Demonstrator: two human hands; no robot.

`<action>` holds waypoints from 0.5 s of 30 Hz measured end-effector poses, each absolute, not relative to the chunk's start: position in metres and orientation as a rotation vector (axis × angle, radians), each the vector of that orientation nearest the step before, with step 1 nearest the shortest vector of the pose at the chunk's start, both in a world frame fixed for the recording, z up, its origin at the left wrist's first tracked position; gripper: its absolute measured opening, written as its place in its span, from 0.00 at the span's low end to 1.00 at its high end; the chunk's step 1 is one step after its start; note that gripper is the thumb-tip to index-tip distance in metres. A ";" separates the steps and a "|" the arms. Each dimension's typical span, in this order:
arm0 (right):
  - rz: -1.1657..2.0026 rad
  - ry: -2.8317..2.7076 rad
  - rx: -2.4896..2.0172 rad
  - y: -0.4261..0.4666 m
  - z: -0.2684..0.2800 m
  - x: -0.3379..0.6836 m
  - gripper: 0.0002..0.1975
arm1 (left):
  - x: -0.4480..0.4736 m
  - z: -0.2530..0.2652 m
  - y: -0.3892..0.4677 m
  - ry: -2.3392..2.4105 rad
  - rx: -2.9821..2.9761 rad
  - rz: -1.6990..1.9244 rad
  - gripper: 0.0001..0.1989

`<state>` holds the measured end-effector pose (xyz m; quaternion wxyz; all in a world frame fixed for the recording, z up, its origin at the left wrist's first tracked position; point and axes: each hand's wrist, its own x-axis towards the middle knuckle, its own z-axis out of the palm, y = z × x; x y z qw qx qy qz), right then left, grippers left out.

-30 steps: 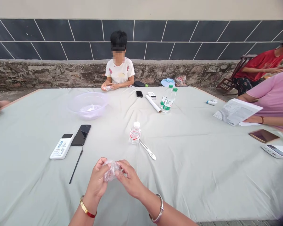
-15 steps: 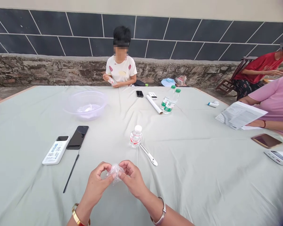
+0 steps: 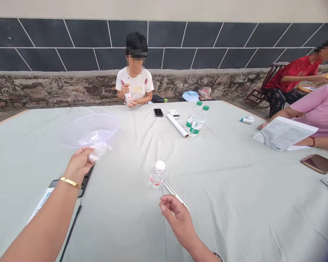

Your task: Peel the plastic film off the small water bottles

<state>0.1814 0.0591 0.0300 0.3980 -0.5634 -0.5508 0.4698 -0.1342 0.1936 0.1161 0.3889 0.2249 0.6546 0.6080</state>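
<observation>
Plastic film (image 3: 97,152), one wad, is pinched by left hand (image 3: 80,160), right hand (image 3: 179,220) loose, three bottles (image 3: 156,177) standing.

Open cloth (image 3: 131,160) between basin (image 3: 109,124) and upright small bottle (image 3: 156,177), tall bottles (image 3: 197,126) beyond

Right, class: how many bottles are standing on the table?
3: a white-capped bottle just beyond the right hand; a green-capped bottle farther back; another green-capped bottle partly in front of that one.
</observation>
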 end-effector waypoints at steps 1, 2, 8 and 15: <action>1.107 -1.371 -1.483 0.064 0.029 0.187 0.12 | -0.137 0.120 0.211 1.696 0.564 1.546 0.10; 1.030 -1.357 -1.544 0.071 0.028 0.192 0.14 | -0.139 0.122 0.228 1.727 0.557 1.537 0.09; 0.946 -1.585 -1.713 0.114 0.013 0.190 0.36 | -0.151 0.126 0.299 1.933 0.629 1.386 0.10; 0.773 -1.645 -1.740 0.213 0.002 0.172 0.20 | -0.127 0.097 0.242 2.125 1.468 1.248 0.17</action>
